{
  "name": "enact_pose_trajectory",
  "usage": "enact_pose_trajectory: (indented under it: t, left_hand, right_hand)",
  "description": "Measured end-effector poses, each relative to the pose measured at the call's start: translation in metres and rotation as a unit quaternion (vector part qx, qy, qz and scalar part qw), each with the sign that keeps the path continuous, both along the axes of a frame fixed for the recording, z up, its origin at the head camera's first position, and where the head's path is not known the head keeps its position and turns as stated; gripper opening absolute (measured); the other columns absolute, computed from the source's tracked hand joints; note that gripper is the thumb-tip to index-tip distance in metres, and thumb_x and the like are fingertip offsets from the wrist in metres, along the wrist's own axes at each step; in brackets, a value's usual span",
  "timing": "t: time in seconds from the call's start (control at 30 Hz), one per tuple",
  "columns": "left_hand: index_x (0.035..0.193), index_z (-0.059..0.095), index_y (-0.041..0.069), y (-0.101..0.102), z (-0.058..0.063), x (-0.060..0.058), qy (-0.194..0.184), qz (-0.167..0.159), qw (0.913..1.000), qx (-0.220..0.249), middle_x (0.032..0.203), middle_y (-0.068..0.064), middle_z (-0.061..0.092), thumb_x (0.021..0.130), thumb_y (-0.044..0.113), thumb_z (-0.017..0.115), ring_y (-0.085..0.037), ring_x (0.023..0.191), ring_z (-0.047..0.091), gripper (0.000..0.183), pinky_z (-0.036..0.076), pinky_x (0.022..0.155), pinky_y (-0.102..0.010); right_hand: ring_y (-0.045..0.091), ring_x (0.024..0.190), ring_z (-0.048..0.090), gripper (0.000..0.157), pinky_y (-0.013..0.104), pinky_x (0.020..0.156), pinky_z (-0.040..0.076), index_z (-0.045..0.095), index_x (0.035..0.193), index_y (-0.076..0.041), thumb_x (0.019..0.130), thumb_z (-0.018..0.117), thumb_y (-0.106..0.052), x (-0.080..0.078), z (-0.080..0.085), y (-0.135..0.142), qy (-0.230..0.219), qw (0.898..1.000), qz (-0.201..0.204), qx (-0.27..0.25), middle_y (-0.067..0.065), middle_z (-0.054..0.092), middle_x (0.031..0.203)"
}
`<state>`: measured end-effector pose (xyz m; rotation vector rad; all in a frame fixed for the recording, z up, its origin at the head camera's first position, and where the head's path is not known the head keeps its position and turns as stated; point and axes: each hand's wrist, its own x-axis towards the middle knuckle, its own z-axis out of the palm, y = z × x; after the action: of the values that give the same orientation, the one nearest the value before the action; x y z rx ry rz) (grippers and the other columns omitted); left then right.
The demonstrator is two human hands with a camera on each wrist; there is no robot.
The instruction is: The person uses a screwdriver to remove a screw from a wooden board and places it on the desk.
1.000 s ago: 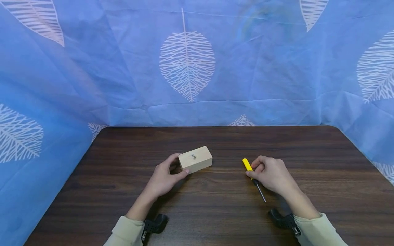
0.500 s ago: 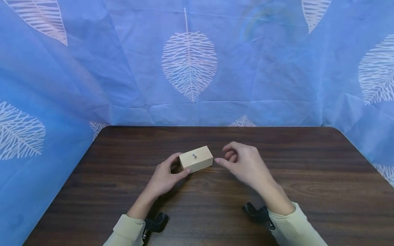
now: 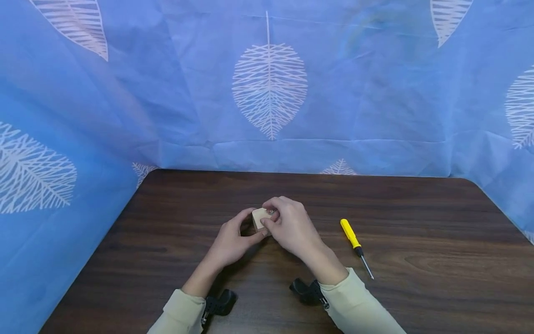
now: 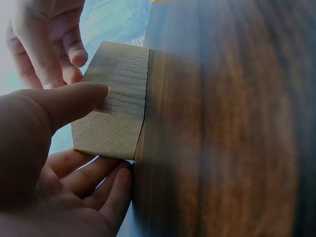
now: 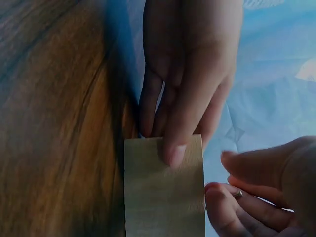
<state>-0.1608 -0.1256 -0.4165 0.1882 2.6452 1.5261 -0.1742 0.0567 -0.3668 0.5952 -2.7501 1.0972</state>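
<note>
A pale wooden block (image 3: 259, 218) is on the dark table, with a small metal screw (image 3: 271, 211) standing up from its top. My left hand (image 3: 231, 241) grips the block's left end, thumb on the near side and fingers behind. Over the block, my right hand (image 3: 294, 227) has its thumb and fingers loosely bent around the screw. In the right wrist view the screw's end (image 5: 239, 193) shows between the right thumb and fingers, with a gap at the thumb. The right hand covers the block's right part in the head view.
A screwdriver (image 3: 350, 233) with a yellow handle lies to the right on the table (image 3: 417, 241), its shaft pointing toward the near edge. A blue curtain (image 3: 187, 93) with white leaf prints hangs behind and beside the table.
My right hand has left the screwdriver on the table and moved left to the screw on the block. The left hand keeps its grip on the block. The head view has shifted slightly.
</note>
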Motion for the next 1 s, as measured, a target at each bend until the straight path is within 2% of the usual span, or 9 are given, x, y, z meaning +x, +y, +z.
enact_pose_trajectory:
  t: [0.13,0.3,0.43,0.53,0.63,0.77,0.9,1.0]
  left_hand:
    - [0.156,0.054,0.015,0.002,0.002,-0.002,-0.002,0.002,1.0,-0.003,0.153,-0.015,0.063,0.101,0.029,0.078,-0.039,0.148,0.055,0.062,0.046,0.118,-0.063]
    - [0.156,0.054,0.015,0.003,0.002,-0.001,-0.006,0.004,1.0,0.001,0.154,-0.017,0.062,0.101,0.029,0.078,-0.041,0.146,0.057,0.062,0.048,0.116,-0.064]
    - [0.156,0.054,0.016,0.004,0.002,0.0,-0.01,0.008,0.9999,0.003,0.154,-0.017,0.062,0.101,0.03,0.078,-0.043,0.146,0.057,0.062,0.047,0.117,-0.064]
    - [0.156,0.055,0.016,0.005,0.003,0.001,-0.012,0.01,0.9999,0.003,0.155,-0.018,0.061,0.1,0.03,0.079,-0.044,0.146,0.056,0.062,0.047,0.117,-0.064]
    - [0.156,0.054,0.016,0.005,0.003,0.001,-0.012,0.009,0.9999,0.003,0.155,-0.019,0.06,0.1,0.03,0.079,-0.046,0.145,0.056,0.063,0.048,0.116,-0.065]
    - [0.155,0.055,0.017,0.005,0.002,0.001,-0.01,0.009,0.9999,0.004,0.154,-0.019,0.061,0.1,0.028,0.079,-0.048,0.144,0.057,0.061,0.049,0.114,-0.065]
    - [0.154,0.056,0.018,0.004,0.002,0.002,-0.009,0.011,0.9999,0.002,0.153,-0.018,0.062,0.1,0.027,0.079,-0.047,0.144,0.057,0.059,0.049,0.114,-0.065]
    - [0.154,0.056,0.018,0.005,0.002,0.003,-0.012,0.013,0.9999,0.001,0.154,-0.018,0.061,0.1,0.027,0.079,-0.047,0.145,0.056,0.059,0.048,0.115,-0.065]
  right_hand:
    - [0.014,0.08,0.069,0.018,0.032,0.073,0.063,0.079,0.113,-0.004,0.096,0.079,-0.004,-0.002,-0.002,0.005,0.024,0.999,-0.018,-0.014,0.007,0.078,0.102]
    - [0.011,0.074,0.07,0.015,0.024,0.064,0.059,0.079,0.112,-0.004,0.099,0.072,0.0,-0.003,-0.002,0.01,0.032,0.999,-0.021,-0.026,0.008,0.079,0.095]
    - [0.012,0.075,0.074,0.014,0.027,0.066,0.062,0.078,0.113,-0.002,0.099,0.074,-0.001,-0.003,0.003,0.019,0.048,0.998,-0.032,-0.04,0.008,0.081,0.093]
    - [0.012,0.074,0.074,0.009,0.029,0.066,0.062,0.078,0.107,-0.003,0.098,0.078,-0.006,-0.002,0.007,0.034,0.057,0.997,-0.045,-0.032,0.007,0.081,0.09]
    - [0.011,0.065,0.072,0.005,0.027,0.059,0.058,0.078,0.098,-0.005,0.099,0.079,-0.011,0.001,0.009,0.053,0.029,0.998,-0.052,-0.008,0.005,0.079,0.082]
    - [0.009,0.053,0.064,0.016,0.026,0.051,0.05,0.076,0.09,-0.007,0.102,0.076,-0.017,0.006,0.009,0.08,-0.035,0.997,-0.045,0.049,0.0,0.071,0.067]
    - [0.009,0.05,0.059,0.024,0.029,0.052,0.048,0.072,0.08,-0.011,0.102,0.076,-0.02,0.009,0.005,0.101,-0.085,0.99,-0.037,0.108,-0.004,0.063,0.059]
    - [0.011,0.05,0.059,0.026,0.03,0.054,0.049,0.07,0.077,-0.012,0.1,0.078,-0.019,0.011,0.002,0.108,-0.116,0.984,-0.034,0.133,-0.003,0.062,0.059]
